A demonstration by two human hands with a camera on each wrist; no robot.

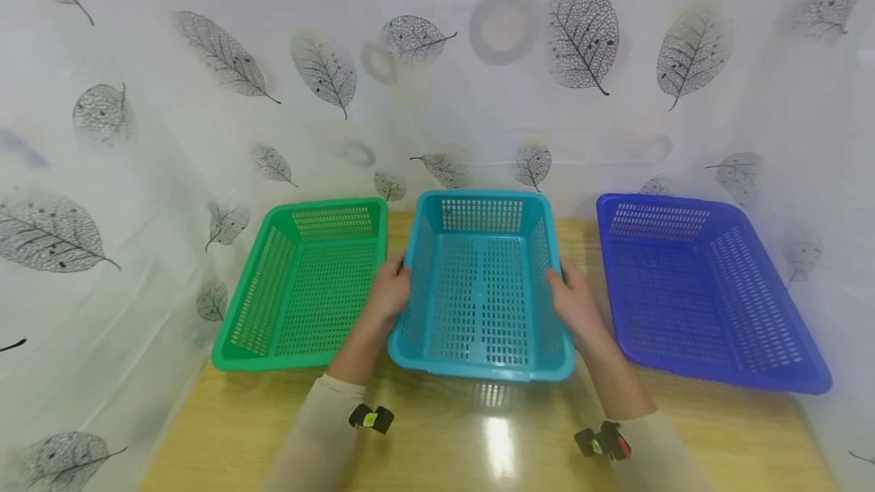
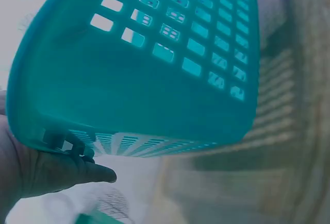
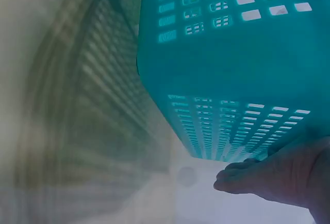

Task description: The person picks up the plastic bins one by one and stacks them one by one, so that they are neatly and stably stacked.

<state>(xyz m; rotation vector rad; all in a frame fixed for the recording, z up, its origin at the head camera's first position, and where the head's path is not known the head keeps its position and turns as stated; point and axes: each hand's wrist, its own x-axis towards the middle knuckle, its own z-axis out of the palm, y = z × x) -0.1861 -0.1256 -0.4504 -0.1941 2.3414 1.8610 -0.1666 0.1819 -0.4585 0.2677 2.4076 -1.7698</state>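
Observation:
A turquoise plastic basket (image 1: 478,372) with slotted walls and floor is held between both hands in the head view, with nothing inside it. On its left side, my left hand (image 1: 390,291) grips the rim, thumb on top. Opposite, my right hand (image 1: 574,298) grips the right rim the same way. From the left wrist, the basket's outer wall (image 2: 129,85) fills the view, and the left hand's fingers (image 2: 95,173) reach under the rim. The right wrist view shows the other outer wall (image 3: 221,64) above the table, fingers (image 3: 234,178) along its side.
A green basket (image 1: 301,362) stands close on the left, behind the left forearm. To the right lies a dark blue basket (image 1: 724,374). All are over a glossy wooden table (image 1: 437,446). A white curtain with leaf prints (image 1: 437,112) hangs behind and at both sides.

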